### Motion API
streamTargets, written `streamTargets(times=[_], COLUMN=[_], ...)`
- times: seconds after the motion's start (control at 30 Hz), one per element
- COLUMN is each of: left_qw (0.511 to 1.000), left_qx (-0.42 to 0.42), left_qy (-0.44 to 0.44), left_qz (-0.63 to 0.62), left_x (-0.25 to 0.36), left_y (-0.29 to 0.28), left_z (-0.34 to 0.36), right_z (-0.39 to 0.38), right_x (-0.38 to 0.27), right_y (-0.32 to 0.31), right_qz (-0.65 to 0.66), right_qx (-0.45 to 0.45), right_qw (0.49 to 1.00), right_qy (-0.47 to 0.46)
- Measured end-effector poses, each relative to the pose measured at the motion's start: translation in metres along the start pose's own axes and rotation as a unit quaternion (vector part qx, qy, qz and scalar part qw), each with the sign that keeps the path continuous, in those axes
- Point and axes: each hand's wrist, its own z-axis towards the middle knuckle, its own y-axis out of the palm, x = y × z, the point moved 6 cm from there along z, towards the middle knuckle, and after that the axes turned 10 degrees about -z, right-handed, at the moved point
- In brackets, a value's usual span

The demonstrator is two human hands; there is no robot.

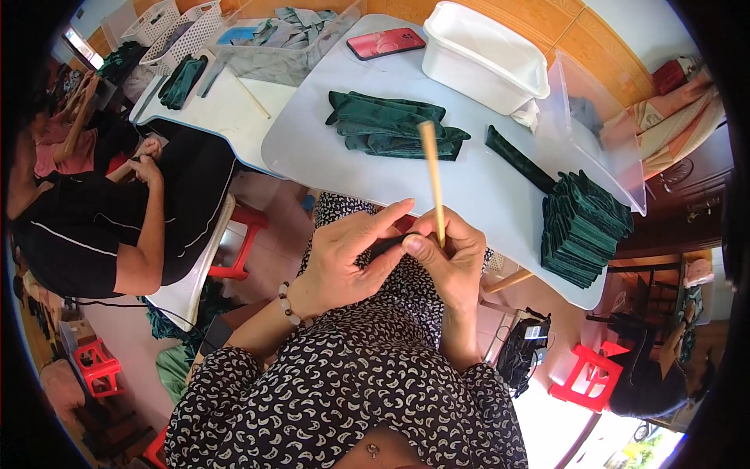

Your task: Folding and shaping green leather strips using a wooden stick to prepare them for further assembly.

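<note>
In front of my body, off the table's near edge, both hands meet over a small dark piece of fabric (384, 247). My left hand (336, 254) pinches it between thumb and fingers, with the index finger stretched out above. A thin wooden stick (432, 172) points upward from my right hand (455, 254), whose fingers close round its lower end. That thumb presses at the fabric's edge; the part between the fingertips is hidden. Beyond my hands lies a loose pile of dark green velvet pieces (391, 121). A single green velvet strip (517, 159) lies beside a neat green stack (582, 227) at the right.
On the pale table (312, 156) are a red phone (385, 44), a white tub (480, 59) and a clear plastic bin (598, 144). A co-worker in black (86, 227) sits at my left by another table. Red stools (590, 377) stand on the floor.
</note>
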Motion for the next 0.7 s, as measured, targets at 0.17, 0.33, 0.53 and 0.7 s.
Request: streamTargets(times=[0.17,0.33,0.53,0.7], left_qw=[0.937,0.862,0.905,0.877], left_qx=[0.061,-0.098,-0.056,-0.084], left_qy=[-0.167,-0.335,-0.319,-0.346], left_qz=[-0.3,-0.369,-0.276,-0.322], left_x=[-0.034,-0.086,-0.103,-0.102], left_y=[0.027,0.069,0.06,0.066], left_z=[-0.009,-0.047,-0.042,-0.029], right_z=[0.004,0.004,-0.017,-0.03], right_x=[0.009,0.018,0.038,0.038], right_y=[-0.013,-0.05,-0.105,-0.136], right_qz=[0.133,0.106,-0.126,-0.185], right_qx=[0.113,0.213,0.239,0.266], right_qw=[0.985,0.971,0.963,0.946], right_qy=[0.005,0.024,0.017,0.024])
